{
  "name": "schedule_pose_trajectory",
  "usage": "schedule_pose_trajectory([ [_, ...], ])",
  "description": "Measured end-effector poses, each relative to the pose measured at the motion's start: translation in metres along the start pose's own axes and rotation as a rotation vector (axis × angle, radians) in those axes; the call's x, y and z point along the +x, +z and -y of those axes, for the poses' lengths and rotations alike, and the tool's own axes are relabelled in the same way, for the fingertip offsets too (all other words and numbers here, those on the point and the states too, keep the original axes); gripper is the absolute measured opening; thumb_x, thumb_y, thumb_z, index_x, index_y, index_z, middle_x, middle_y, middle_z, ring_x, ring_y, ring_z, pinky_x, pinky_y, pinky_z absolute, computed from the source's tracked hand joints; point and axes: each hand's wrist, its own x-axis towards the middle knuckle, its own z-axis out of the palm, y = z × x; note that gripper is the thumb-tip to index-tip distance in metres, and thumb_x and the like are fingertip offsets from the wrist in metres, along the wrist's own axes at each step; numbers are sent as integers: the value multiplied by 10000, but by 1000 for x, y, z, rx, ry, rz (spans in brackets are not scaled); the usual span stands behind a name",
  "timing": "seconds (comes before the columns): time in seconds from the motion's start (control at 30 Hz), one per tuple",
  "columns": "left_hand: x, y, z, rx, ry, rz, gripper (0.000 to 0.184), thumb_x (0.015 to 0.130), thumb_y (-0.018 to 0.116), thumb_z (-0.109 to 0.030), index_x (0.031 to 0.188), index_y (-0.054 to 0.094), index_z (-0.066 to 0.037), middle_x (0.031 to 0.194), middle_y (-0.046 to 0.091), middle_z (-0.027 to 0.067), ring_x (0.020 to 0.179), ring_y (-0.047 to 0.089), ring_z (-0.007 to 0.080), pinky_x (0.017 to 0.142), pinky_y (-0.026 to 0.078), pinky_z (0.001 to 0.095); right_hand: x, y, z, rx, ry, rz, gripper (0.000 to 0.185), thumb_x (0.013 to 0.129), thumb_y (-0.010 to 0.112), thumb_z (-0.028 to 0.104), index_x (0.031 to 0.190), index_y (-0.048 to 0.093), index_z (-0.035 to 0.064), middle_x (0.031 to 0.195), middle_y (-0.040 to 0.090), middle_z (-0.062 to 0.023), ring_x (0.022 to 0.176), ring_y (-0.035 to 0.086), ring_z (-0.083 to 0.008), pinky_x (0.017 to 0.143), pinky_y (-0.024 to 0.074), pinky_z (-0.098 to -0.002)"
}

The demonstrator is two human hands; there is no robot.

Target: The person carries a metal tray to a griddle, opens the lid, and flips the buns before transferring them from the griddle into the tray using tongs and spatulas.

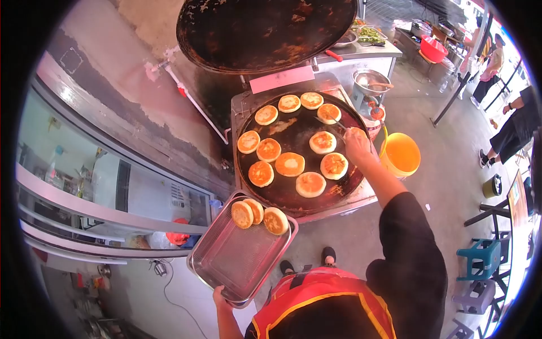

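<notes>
My right hand (357, 146) is closed around the handle of a thin metal spatula (340, 124), whose far end meets a browned round flatbread (329, 113) at the right side of a big round griddle (293, 130). Several more flatbreads, golden on top, lie spread over the griddle, among them one near its front (310, 185). With my left hand (220, 296) I grip the near corner of a perforated metal tray (240, 260), tilted beside the griddle. Three flatbreads (275, 221) rest at the tray's far end.
The griddle's dark lid (265, 34) stands raised behind it. To the right are a steel pot (371, 82) and a yellow bucket (400, 153). A glass-fronted cabinet (113, 181) borders the left. Stools (479, 257) and other people (511, 124) are farther right.
</notes>
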Motion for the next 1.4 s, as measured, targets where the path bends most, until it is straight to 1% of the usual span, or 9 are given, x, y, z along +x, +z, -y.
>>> schedule_pose_trajectory([
  [0.23, 6, -6, 1, 197, 20, -2, 515, 691, 521, -190, 1154, 429, 17, 1089, 528, 159, 1000, 529, 324, 866, 439, 428, -13, -63, -21, 167, 188, 124, 336, 746, 534, 129, 1073, 531, 48, 823, 618, -192, 826, 621, -343, 680, 489, -430],
  [0.4, -16, 17, -3, -12, -24, -82, 498, 690, 527, -195, 1138, 439, 4, 1082, 531, 156, 999, 527, 326, 865, 438, 431, 22, -19, -25, 1563, 678, 420, 159, 781, 599, 191, 769, 490, 77, 575, 483, -32, 403, 421, -103, 344, 316, -200],
  [0.57, -9, 1, 2, -65, -59, -33, 464, 699, 523, -197, 1114, 452, -1, 1093, 532, 153, 1006, 519, 329, 878, 428, 435, 64, 39, -22, 1983, 955, 499, 178, 768, 636, 171, 776, 500, 56, 612, 513, -87, 422, 453, -119, 338, 351, -195],
  [0.67, -12, 7, 2, -30, -42, -43, 473, 702, 519, -195, 1127, 450, 2, 1099, 530, 154, 1008, 518, 331, 886, 420, 440, 91, 70, -12, 1971, 882, 475, 131, 748, 648, 149, 771, 537, 82, 603, 508, -27, 460, 487, -109, 359, 340, -184],
  [0.73, -21, 5, -2, 43, -24, -59, 479, 700, 523, -195, 1130, 449, 3, 1094, 532, 153, 1003, 520, 329, 883, 421, 440, 90, 86, -17, 1778, 426, 183, 112, 738, 648, 144, 759, 580, 58, 614, 526, -29, 461, 489, -125, 375, 361, -205],
  [0.8, -27, 6, -3, 97, -4, -53, 481, 698, 527, -194, 1130, 450, 4, 1084, 535, 150, 993, 525, 326, 875, 427, 436, 74, 46, -19, 1484, 498, 187, 140, 711, 646, 150, 763, 648, 21, 639, 558, -52, 484, 498, -156, 452, 424, -276],
  [1.0, -14, 5, 1, -32, -21, -58, 474, 695, 533, -187, 1123, 455, 2, 1060, 542, 144, 963, 540, 313, 845, 444, 415, 13, -2, -23, 159, -157, -115, 455, 759, 534, 132, 1210, 472, 107, 834, 591, -183, 755, 596, -330, 623, 483, -402],
  [1.23, -25, 17, -6, 111, -1, -108, 484, 704, 526, -197, 1132, 447, 14, 1090, 535, 157, 983, 534, 319, 860, 435, 420, -26, -35, 8, 69, -206, 101, 525, 786, 529, 109, 1283, 373, 54, 1023, 542, -169, 851, 588, -305, 667, 493, -399],
  [1.4, -33, 28, -7, 166, 34, -129, 498, 715, 516, -204, 1153, 433, 18, 1137, 519, 168, 1007, 525, 323, 868, 426, 422, 0, -43, -5, 449, -31, -29, 365, 754, 560, 280, 1060, 561, 81, 776, 605, -228, 747, 606, -359, 689, 485, -435],
])
